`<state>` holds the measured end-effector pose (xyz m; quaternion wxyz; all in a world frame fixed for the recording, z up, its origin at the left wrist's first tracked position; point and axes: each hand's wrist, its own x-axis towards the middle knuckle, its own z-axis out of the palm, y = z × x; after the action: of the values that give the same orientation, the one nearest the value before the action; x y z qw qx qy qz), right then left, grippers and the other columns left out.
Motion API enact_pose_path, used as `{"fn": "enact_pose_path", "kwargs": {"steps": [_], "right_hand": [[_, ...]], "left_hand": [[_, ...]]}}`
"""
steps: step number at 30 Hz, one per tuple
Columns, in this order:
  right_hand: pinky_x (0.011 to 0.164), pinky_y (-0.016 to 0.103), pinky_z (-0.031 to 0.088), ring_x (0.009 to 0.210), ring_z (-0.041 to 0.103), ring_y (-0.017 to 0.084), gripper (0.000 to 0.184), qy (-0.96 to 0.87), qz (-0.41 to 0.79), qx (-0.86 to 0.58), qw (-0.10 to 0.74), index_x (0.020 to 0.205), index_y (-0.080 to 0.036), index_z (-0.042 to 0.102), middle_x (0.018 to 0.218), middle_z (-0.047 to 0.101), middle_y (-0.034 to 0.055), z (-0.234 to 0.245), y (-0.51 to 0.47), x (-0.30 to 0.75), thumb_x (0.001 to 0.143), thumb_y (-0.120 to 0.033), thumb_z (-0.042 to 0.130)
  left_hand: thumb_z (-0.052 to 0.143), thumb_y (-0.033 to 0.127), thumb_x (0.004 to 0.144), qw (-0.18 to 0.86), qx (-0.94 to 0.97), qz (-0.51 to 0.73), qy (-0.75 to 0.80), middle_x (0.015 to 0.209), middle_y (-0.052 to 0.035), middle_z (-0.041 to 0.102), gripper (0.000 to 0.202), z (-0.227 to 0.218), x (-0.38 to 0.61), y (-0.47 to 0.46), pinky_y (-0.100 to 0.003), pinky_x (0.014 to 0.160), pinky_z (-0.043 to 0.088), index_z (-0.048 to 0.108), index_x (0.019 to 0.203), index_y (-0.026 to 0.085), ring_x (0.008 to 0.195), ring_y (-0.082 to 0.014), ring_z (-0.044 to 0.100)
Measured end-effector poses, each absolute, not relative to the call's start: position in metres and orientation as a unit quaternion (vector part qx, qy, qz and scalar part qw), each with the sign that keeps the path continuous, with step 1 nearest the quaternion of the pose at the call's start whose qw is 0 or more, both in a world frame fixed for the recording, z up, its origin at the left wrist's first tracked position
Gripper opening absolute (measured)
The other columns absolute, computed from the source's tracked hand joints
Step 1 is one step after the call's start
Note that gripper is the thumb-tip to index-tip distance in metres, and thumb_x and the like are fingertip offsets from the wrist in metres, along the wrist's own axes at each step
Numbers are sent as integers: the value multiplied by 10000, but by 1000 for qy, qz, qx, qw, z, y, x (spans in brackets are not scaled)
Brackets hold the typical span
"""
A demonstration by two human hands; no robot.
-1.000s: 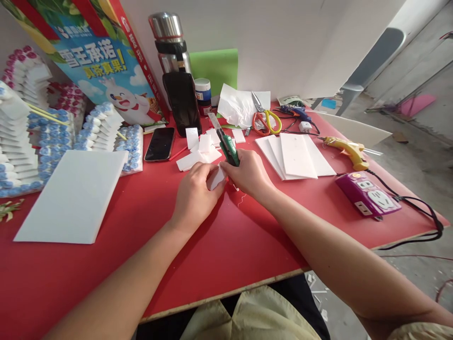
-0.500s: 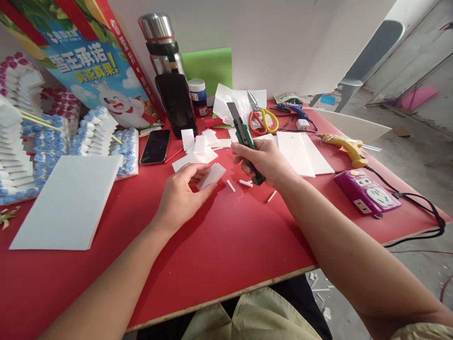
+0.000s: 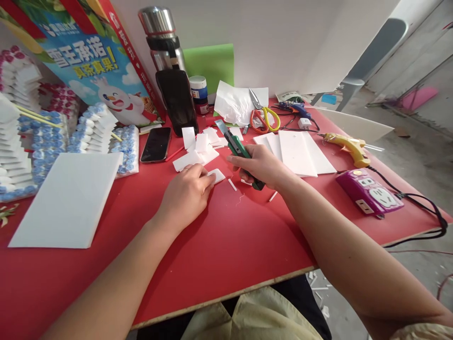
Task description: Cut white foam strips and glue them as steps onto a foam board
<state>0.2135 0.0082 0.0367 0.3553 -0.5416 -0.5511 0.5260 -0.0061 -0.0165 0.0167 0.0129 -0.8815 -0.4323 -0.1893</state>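
Observation:
My left hand [image 3: 189,191] presses a small white foam board piece [image 3: 217,176] down on the red table [image 3: 226,250], its fingers closed over the near end. My right hand [image 3: 260,165] is wrapped round a green and black utility knife [image 3: 238,147]. The knife's blade is out and points up and to the left, above the foam piece and apart from it. Just beyond my left hand lies a heap of white foam board pieces [image 3: 201,144]. Thin white offcuts [image 3: 232,184] lie between my hands.
Scissors [image 3: 264,118], a yellow glue gun [image 3: 348,146] and a purple power socket [image 3: 370,192] are on the right, near white sheets [image 3: 297,153]. A phone [image 3: 155,144], a flask [image 3: 164,52] and a stack of white boards [image 3: 67,200] are on the left.
My left hand has lowered the foam piece from a raised, tilted hold to flat on the table. My right hand has swung the knife slightly left and lower.

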Motion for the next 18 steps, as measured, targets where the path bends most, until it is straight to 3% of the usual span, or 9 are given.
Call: {"fn": "enact_pose_path", "kwargs": {"steps": [5, 10, 15, 18], "right_hand": [[333, 231, 313, 362, 491, 142, 154, -581, 485, -564, 331, 901, -233, 533, 490, 578, -27, 47, -3, 209, 828, -189, 661], [389, 252, 360, 436, 603, 194, 296, -600, 467, -581, 290, 1120, -232, 506, 580, 637, -6, 55, -30, 191, 845, -148, 575], [521, 278, 428, 628, 642, 207, 270, -630, 404, -587, 309, 1113, -225, 533, 789, 684, 56, 50, -38, 193, 852, -177, 586], [534, 279, 438, 645, 652, 201, 241, -644, 360, -612, 286, 1116, -220, 516, 850, 695, 67, 57, -35, 203, 879, -211, 563]], "left_hand": [[541, 140, 944, -12, -868, -205, -453, 910, -105, 633, 242, 16, -3, -18, -367, 743, 485, 766, 869, 192, 872, -250, 581], [487, 105, 942, 12, -865, -172, -471, 871, -105, 614, 281, 17, 1, -23, -371, 703, 444, 751, 915, 196, 833, -252, 547], [512, 129, 948, 11, -864, -186, -467, 877, -108, 621, 247, 16, 2, -23, -378, 733, 450, 745, 884, 176, 846, -251, 547], [512, 116, 945, 13, -866, -193, -461, 869, -100, 614, 248, 14, 0, -22, -378, 759, 457, 740, 863, 172, 845, -242, 546]]}}
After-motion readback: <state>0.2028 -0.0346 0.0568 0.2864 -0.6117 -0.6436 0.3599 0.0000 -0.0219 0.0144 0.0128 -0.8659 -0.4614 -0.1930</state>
